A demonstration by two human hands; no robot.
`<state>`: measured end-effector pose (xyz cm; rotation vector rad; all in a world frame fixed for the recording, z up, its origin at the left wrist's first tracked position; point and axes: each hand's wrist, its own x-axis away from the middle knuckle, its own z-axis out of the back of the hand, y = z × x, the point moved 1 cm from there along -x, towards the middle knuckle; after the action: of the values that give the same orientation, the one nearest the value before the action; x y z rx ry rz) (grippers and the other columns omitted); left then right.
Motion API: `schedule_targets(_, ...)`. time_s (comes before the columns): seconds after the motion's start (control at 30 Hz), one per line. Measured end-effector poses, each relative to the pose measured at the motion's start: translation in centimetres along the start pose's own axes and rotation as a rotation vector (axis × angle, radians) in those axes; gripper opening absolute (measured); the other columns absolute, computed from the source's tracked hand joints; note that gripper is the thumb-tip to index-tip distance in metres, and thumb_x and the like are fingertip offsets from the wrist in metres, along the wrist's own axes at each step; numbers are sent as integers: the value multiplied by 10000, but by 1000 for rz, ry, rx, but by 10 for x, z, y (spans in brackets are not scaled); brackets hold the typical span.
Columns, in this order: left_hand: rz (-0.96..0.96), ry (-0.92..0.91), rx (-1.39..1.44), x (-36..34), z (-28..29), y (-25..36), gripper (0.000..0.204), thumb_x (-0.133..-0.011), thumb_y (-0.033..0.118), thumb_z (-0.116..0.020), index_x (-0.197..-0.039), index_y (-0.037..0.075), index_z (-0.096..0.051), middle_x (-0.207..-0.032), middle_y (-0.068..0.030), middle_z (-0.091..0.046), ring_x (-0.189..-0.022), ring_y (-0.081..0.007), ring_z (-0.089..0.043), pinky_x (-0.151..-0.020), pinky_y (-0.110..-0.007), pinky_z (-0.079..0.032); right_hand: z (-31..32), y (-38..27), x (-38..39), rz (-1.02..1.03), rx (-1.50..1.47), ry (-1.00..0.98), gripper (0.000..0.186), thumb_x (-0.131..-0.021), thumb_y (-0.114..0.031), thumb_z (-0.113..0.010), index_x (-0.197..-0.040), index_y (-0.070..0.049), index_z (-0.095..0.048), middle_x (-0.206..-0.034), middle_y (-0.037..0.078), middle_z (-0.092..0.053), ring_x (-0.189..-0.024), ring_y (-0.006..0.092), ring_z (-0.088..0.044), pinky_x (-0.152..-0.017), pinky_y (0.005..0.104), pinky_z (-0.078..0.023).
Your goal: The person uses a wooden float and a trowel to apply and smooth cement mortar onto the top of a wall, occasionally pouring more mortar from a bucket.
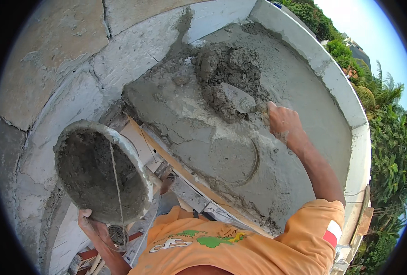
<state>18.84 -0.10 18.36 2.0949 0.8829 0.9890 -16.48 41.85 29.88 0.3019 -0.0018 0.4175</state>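
Observation:
My right hand is wrapped round the handle of a trowel. The trowel's blade lies against the lower side of a heap of wet mortar, with mortar clinging about it. At the left, my left hand grips the lower edge of a round bucket, thumb over the rim. This bucket is tipped so its mouth faces up toward me. Its inside is coated with grey mortar, and a thin rope handle hangs across the opening.
A wet grey mortar surface spreads ahead, with a round ring mark pressed into it. Low white walls border it at the right and back. A wooden board edges its near side. Below that edge are planks and a drop.

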Motion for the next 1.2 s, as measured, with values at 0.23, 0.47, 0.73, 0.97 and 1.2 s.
schedule_targets(0.23,15,-15,-11,-8,2,-2,561,-620,63,-533,-1173,-32,-522,-1167,-130,-587,-1094,-291,-557,-981,-393,-436,-34,9,48,26,71,83,22,-817,-19,-519,-808,0,-512,-737,195,-638,-695,329,-679,-568,403,-540)
schedule_targets(0.47,-26,-33,-7,-4,17,0,579,-630,74,-546,-1197,-38,-519,-1186,-140,-582,-1109,-299,-554,-980,-387,-442,-27,33,89,-104,208,66,38,-831,-37,-519,-850,-5,-511,-748,167,-634,-651,289,-682,-528,361,-546)
schedule_targets(0.73,-1,-67,-43,-13,19,-3,615,-644,64,-552,-1250,-22,-494,-1250,-142,-563,-1145,-302,-553,-1002,-407,-459,-60,-3,119,-109,213,60,99,-851,-71,-532,-878,1,-470,-766,166,-606,-680,291,-674,-536,359,-539)
schedule_targets(0.97,-43,-47,-121,-12,3,-7,632,-620,102,-576,-1229,-57,-514,-1249,-153,-554,-1170,-307,-523,-1029,-386,-407,-77,62,118,-303,194,66,227,-833,-91,-582,-1013,37,-533,-786,161,-631,-690,269,-688,-549,339,-555)
schedule_targets(1.2,-1,-75,-93,-19,-1,-11,637,-626,96,-575,-1245,-39,-507,-1246,-148,-559,-1162,-313,-528,-1032,-389,-407,-77,122,137,-506,-154,-21,370,-837,-295,-691,-893,-3,-470,-751,210,-625,-639,332,-638,-549,440,-492)
